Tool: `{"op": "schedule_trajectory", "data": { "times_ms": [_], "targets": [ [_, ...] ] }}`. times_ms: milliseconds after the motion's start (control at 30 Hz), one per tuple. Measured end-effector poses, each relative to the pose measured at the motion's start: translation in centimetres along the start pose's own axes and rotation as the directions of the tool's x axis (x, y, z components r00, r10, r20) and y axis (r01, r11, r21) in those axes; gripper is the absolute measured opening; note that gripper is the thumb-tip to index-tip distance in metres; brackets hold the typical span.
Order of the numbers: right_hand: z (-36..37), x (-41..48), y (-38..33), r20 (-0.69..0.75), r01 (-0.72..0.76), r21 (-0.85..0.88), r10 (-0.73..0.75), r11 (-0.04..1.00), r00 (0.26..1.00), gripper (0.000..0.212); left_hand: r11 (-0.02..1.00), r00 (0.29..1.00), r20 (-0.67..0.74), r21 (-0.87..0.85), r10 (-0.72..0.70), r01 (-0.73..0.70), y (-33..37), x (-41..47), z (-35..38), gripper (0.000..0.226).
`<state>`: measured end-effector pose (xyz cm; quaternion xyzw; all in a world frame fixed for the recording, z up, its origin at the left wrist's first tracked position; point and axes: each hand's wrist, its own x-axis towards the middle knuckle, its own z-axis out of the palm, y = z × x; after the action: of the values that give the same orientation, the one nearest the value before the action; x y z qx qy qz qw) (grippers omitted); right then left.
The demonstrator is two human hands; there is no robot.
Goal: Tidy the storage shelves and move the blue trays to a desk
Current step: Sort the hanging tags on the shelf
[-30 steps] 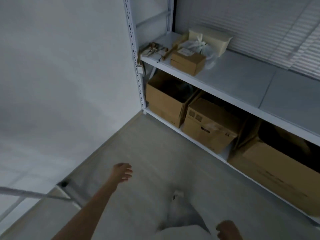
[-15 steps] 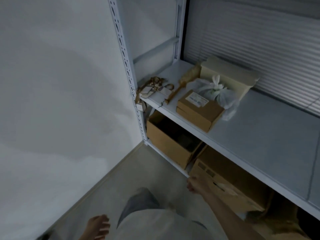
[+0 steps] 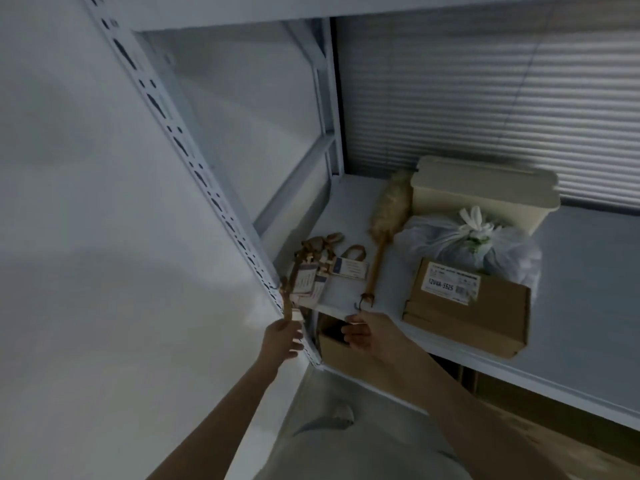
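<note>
Pinching a dangling lanyard (image 3: 286,296) in the left grip (image 3: 282,341); keeping the right grip (image 3: 363,332) loosely parted, empty, at the shelf (image 3: 588,289) edge, duster (image 3: 382,237) just above.

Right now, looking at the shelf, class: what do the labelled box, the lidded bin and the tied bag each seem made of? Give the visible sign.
The labelled box: cardboard, matt brown, with folded edges and a paper label stuck on.
The lidded bin: probably moulded plastic, smooth cream, rounded corners.
The tied bag: thin plastic film, translucent and crinkled, knotted on top.
</note>
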<state>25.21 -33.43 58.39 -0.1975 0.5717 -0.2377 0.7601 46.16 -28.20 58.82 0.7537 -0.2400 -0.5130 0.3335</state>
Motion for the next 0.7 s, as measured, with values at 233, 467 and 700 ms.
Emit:
{"op": "schedule_trajectory", "data": {
  "times_ms": [233, 467, 700],
  "targets": [
    [6.0, 3.1, -3.3, -0.080, -0.021, 0.075, 0.027, 0.997, 0.996, 0.016, 0.856, 0.900, -0.029, 0.326, 0.434, -0.402, 4.2, 5.5, -0.4, 0.015],
    [7.4, 4.0, -5.1, -0.162, 0.262, -0.235, -0.303, 0.936, 0.939, 0.010, 0.503, 0.790, 0.122, 0.710, 0.600, -0.492, 5.3, 9.0, 1.0, 0.021],
    [8.9, 6.7, -3.1, 0.121, 0.312, -0.932, -0.656, 0.183, 0.745, 0.037, 0.796, 0.883, -0.120, 0.501, 0.454, -0.341, 0.8, 9.6, -1.8, 0.009]
  ]
}}
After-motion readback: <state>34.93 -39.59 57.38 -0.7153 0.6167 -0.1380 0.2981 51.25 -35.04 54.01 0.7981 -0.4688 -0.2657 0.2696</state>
